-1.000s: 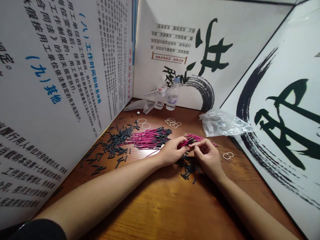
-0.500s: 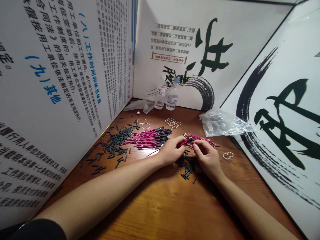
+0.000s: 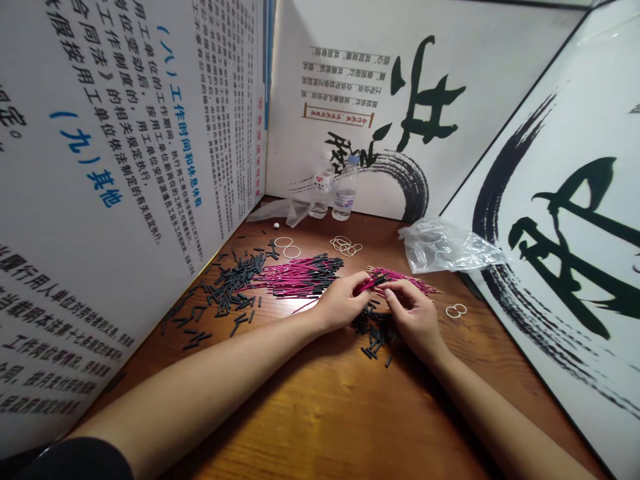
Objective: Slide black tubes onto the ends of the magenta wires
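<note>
My left hand is closed around a small bundle of magenta wires with black sleeves at their right ends. At those ends, my right hand pinches with thumb and forefinger; whatever lies between the fingertips is too small to make out. Loose black sleeves lie on the table under and between both hands. Behind the right hand is a pile of magenta wires with bare-looking tips. To the left of my left hand spreads a larger pile of black-ended magenta wires.
Many black sleeves are scattered at the left. Pale rubber bands lie at the back, two more bands at the right. Two bottles and a clear plastic bag stand near the printed panels enclosing the wooden table.
My right hand's fingers have shifted very slightly left at the bundle's sleeved ends. My left hand keeps its grip and place.
</note>
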`<state>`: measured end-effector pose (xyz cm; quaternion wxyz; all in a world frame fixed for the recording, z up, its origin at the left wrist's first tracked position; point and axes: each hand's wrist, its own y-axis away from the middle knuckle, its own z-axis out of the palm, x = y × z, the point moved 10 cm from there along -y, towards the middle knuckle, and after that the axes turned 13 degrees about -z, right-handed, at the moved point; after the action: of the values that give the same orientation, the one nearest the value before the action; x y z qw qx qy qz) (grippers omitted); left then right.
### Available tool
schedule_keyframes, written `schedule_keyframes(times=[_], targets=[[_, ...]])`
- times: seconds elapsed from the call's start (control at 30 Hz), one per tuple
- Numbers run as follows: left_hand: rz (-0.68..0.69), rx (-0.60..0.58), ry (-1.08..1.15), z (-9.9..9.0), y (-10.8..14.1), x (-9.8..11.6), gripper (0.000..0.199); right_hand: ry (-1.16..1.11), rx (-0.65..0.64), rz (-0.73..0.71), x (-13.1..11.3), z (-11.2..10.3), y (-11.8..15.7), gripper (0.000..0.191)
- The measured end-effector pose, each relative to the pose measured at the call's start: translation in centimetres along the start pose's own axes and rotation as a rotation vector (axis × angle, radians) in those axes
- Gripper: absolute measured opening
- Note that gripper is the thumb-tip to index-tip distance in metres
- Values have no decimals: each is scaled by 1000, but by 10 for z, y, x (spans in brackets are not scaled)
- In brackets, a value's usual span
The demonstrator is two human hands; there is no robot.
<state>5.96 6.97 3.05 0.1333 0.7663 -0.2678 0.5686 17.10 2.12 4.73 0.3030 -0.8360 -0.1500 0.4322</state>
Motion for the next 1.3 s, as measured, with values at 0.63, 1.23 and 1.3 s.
schedule_keyframes(times=[0.63, 1.23, 1.3], targets=[[6, -45, 13, 3, 2, 2, 12, -260, 55, 36, 3, 7, 3, 19], [39, -33, 53, 2, 2, 4, 9, -26, 18, 109, 12, 1, 4, 31], [42, -34, 57, 2, 2, 3, 9, 37, -3, 88, 8, 1, 3, 31]])
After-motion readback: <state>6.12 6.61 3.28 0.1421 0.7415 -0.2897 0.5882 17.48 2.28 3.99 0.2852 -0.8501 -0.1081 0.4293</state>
